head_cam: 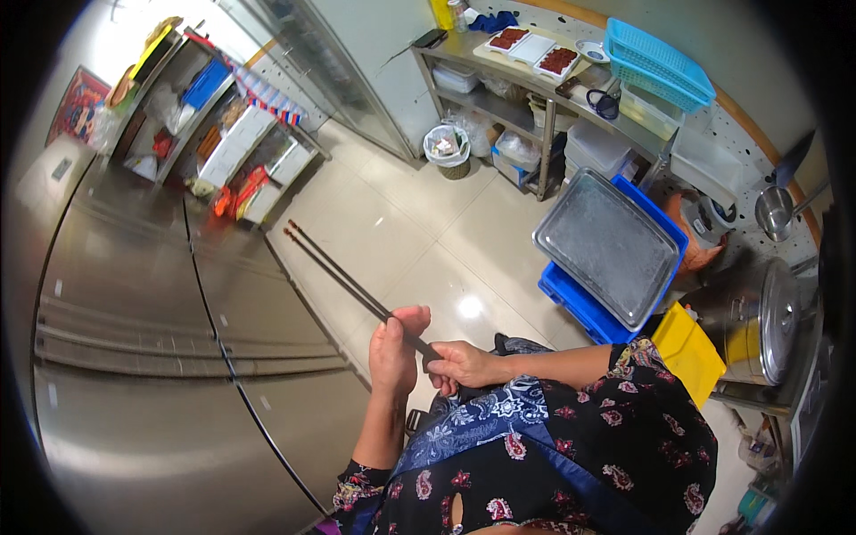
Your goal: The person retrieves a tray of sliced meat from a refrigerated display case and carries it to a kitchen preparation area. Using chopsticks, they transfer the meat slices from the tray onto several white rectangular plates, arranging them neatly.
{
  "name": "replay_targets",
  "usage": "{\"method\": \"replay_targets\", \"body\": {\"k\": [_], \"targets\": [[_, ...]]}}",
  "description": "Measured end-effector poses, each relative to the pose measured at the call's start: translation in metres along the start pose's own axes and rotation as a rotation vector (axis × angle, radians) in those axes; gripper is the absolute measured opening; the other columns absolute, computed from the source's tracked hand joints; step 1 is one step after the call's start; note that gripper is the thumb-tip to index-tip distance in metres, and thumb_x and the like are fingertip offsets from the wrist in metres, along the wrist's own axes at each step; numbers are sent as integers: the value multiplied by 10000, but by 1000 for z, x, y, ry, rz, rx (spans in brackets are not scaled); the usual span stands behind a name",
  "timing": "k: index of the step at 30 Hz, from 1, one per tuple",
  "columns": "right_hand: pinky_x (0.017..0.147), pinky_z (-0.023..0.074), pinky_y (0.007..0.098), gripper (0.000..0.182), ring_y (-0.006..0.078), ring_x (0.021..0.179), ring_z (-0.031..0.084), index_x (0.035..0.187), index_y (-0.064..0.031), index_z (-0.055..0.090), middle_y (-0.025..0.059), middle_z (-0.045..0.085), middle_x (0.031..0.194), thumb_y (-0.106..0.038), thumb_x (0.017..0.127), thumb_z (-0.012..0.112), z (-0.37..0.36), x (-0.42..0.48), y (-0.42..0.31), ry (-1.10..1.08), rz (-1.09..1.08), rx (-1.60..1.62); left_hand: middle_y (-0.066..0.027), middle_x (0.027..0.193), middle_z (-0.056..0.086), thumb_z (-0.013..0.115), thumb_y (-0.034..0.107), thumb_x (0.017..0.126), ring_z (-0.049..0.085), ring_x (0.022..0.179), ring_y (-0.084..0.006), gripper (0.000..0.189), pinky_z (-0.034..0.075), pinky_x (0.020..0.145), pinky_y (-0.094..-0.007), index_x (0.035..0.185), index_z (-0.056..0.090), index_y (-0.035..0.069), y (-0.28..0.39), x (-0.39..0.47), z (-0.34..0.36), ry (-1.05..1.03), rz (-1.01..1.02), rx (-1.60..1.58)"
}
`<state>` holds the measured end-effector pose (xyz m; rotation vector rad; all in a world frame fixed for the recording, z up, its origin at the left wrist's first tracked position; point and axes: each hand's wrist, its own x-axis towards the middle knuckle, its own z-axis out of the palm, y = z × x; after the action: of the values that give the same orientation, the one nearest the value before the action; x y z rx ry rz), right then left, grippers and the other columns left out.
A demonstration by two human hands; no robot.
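A pair of long dark chopsticks (418, 342) points away from me, up and to the left. Reddish-brown bits cling to the two tips, which stand slightly apart over the floor. My left hand (393, 353) is around the middle of the sticks, the thumb lying along them. Around their thick rear ends are the fingers of my right hand (463, 363), close beside the left one. Both hands are in front of my patterned top and blue apron (495, 418).
Stainless steel refrigerator doors (134, 281) stand close on my left. To the right, a metal tray (608, 247) lies on blue crates (568, 301). Beyond, a steel bench (461, 43) bears white trays of dark red food (557, 60). A lined waste bin (447, 148) stands on the floor.
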<state>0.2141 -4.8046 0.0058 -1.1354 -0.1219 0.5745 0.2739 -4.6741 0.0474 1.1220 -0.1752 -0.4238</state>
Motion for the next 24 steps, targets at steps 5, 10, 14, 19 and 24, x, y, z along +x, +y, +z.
{"method": "replay_targets", "body": {"k": [5, 10, 14, 19, 24], "targets": [[379, 362, 221, 218, 81, 426, 435, 864, -66, 475, 13, 481, 580, -277, 918, 457, -87, 64, -48, 467, -152, 77, -105, 1049, 566, 467, 349, 901, 548, 942, -193, 419, 430, 859, -351, 1146, 473, 9, -4, 82, -19, 67, -76, 63], [327, 282, 221, 193, 74, 384, 365, 860, -62, 453, 13, 455, 565, -241, 923, 422, -211, 112, -92, 913, -296, 201, -138, 987, 552, 454, 233, 899, 552, 834, -205, 338, 472, 772, -349, 1115, 478, -25, -31, 139, -96, 264, -379, 141], [323, 260, 232, 185, 81, 392, 366, 901, -62, 425, 53, 475, 611, -242, 927, 397, -301, 149, -129, 1101, -393, 264, -118, 916, 553, 460, 206, 887, 545, 759, -193, 293, 487, 705, -348, 1083, 492, -9, -47, 188, -177, 377, -487, 156], [335, 252, 216, 157, 73, 406, 338, 942, -70, 407, 91, 498, 676, -226, 927, 400, -381, 201, -176, 1193, -486, 430, -98, 869, 545, 456, 179, 875, 535, 723, -185, 263, 482, 660, -325, 1065, 489, 1, -25, 281, -229, 477, -488, 226], [355, 284, 220, 121, 81, 446, 357, 943, -72, 405, 102, 513, 716, -191, 923, 408, -464, 248, -210, 1245, -614, 568, -96, 868, 545, 464, 167, 873, 528, 712, -179, 249, 480, 665, -325, 1051, 488, -5, 1, 370, -237, 382, -495, 254]]}}
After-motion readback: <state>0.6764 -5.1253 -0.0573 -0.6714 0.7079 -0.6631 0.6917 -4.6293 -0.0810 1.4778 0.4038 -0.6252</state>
